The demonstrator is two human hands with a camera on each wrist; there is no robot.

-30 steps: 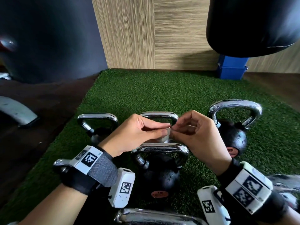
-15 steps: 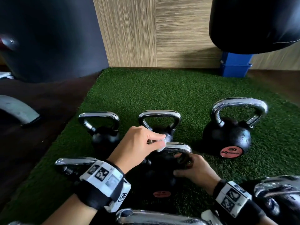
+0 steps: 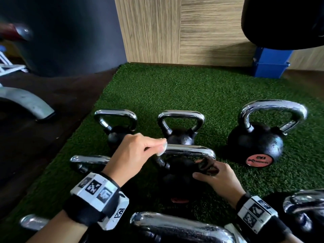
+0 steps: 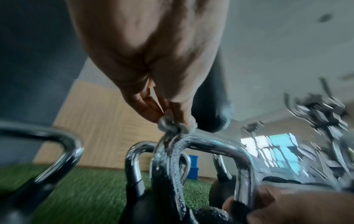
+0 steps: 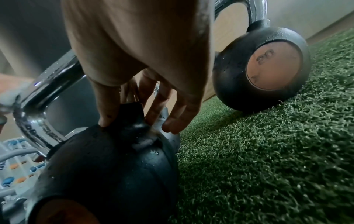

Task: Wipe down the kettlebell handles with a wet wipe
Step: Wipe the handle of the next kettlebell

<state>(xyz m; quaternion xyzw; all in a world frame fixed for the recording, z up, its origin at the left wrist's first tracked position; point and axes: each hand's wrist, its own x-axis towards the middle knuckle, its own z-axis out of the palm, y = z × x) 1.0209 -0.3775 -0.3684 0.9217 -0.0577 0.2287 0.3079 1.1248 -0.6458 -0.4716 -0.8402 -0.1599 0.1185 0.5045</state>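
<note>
White and crumpled, the wet wipe (image 3: 161, 151) sits pinched between the thumb and fingertips of the left hand (image 3: 134, 156) just left of centre in the head view, pressed onto the left end of the chrome handle (image 3: 189, 150) of the middle kettlebell (image 3: 177, 179); in the left wrist view the wad (image 4: 176, 126) meets the handle's wet, beaded corner (image 4: 172, 151); the right hand (image 3: 216, 178), lower right of centre, grips the same kettlebell at the right foot of its handle, thumb on the near side and fingers curled round the far side; the right wrist view shows its fingers (image 5: 157, 103) straddling the black stub where chrome meets the dimpled, water-speckled ball (image 5: 107, 166); both wrists carry black straps with white blocks printed in square black-and-white codes; further out, three more round black kettlebells with polished loop handles stand on the green turf mat (image 3: 175, 90): a small one (image 3: 116, 130) at left, a second (image 3: 180, 130) behind the wipe, and a large one (image 3: 256, 139) at right with a round red badge (image 3: 259, 160) whose dark writing is too small to read; more chrome handles cross the bottom edge; a blue crate (image 3: 270, 64) sits in the upper right below a black punching bag (image 3: 284, 21), its contents unseen; wood-grain panelling (image 3: 184, 28) fills the top centre.
</note>
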